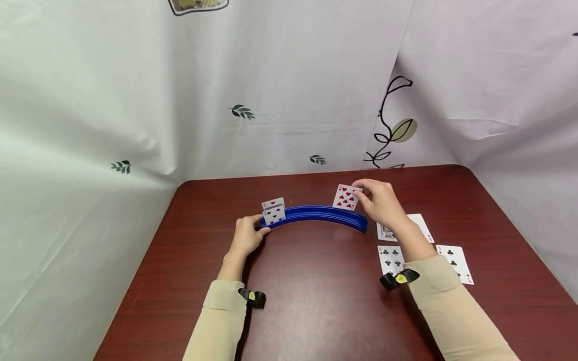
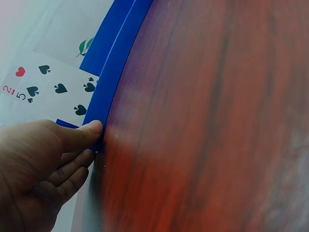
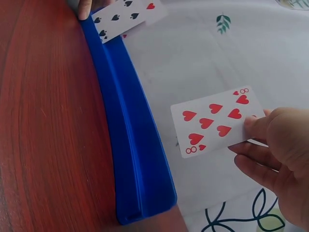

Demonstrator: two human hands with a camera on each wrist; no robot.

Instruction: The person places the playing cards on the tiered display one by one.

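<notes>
A blue curved card holder (image 1: pixel 316 213) arches across the table. My left hand (image 1: pixel 247 234) grips its left end, with the thumb on the front face in the left wrist view. Beside that thumb, a five of spades (image 2: pixel 60 89) stands in the holder, partly covering a two of hearts (image 2: pixel 19 72) behind it. My right hand (image 1: pixel 379 200) pinches an eight of hearts (image 3: pixel 212 121) by one edge between thumb and fingers. The card is held up near the holder's right half, and the right wrist view shows a gap between them.
Several face-up cards lie on the dark red-brown table (image 1: pixel 307 301) at the right, including a six of clubs (image 1: pixel 391 258) and another club card (image 1: pixel 456 263). A face card (image 1: pixel 387 233) is partly hidden by my right arm. White printed cloth (image 1: pixel 289 100) hangs behind the table.
</notes>
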